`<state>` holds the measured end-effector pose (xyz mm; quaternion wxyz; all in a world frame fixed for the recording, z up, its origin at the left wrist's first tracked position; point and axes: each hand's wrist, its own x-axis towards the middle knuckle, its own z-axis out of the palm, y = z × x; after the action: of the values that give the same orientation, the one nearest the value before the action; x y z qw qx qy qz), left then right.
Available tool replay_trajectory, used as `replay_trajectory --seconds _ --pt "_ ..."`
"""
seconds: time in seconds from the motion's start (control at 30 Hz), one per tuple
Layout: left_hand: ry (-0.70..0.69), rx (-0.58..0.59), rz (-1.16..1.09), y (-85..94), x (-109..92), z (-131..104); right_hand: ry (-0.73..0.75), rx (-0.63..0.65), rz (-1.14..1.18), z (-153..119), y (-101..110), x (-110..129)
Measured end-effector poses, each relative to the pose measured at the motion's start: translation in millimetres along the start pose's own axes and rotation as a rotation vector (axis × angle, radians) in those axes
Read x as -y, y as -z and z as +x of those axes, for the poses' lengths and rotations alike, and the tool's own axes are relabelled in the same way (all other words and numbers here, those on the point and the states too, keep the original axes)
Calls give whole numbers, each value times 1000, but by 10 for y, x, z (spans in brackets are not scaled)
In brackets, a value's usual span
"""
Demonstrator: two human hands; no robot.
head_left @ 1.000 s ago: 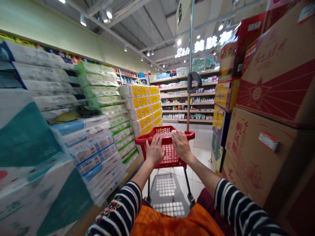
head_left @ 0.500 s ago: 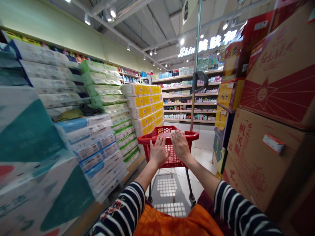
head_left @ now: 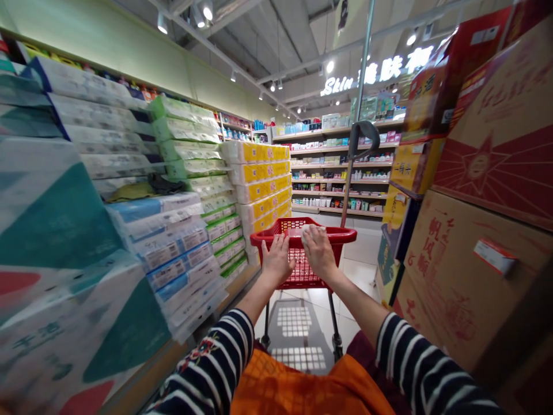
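A red plastic shopping cart [head_left: 345,234] with a mesh basket stands directly in front of me. My left hand [head_left: 277,262] lies on its near rim with the fingers stretched out and apart. Just to the right, my right hand [head_left: 318,253] presses a small wad of white cloth [head_left: 311,229] against the same rim; much of the cloth is hidden under the fingers. Behind the cart's right side rises a tall metal pole [head_left: 347,190] bearing a grey loop handle [head_left: 375,140].
Stacked tissue packs [head_left: 185,242] and yellow-and-white packs [head_left: 259,184] line the left. On the right, cardboard boxes [head_left: 470,265] are piled high. Shelves of small goods [head_left: 337,178] stand ahead, and pale floor tiles [head_left: 354,274] run beneath the cart.
The view has turned slightly left, so the cart and shelves sit a little further right. Both hands stay at the cart's rim, the cloth still under the right one.
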<state>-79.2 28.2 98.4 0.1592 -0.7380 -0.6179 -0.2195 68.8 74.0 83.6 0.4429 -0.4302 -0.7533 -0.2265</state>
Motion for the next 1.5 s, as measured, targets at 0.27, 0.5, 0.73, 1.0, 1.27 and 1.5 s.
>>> replay_trajectory --seconds 0.27,0.5,0.73,1.0,1.27,1.5 --pt "96 34 54 17 323 52 -59 31 13 6 30 -256" --pt "102 82 43 -33 221 92 -38 32 -7 39 -19 -185" --pt "150 3 39 -50 318 94 40 60 47 10 -54 -77" --pt "149 -1 56 -2 220 33 -107 -30 36 23 -45 -344" --pt "110 5 64 147 30 -32 -84 -47 51 -3 -13 -473" --pt "191 -25 -26 123 70 13 -128 -23 79 44 40 -513"
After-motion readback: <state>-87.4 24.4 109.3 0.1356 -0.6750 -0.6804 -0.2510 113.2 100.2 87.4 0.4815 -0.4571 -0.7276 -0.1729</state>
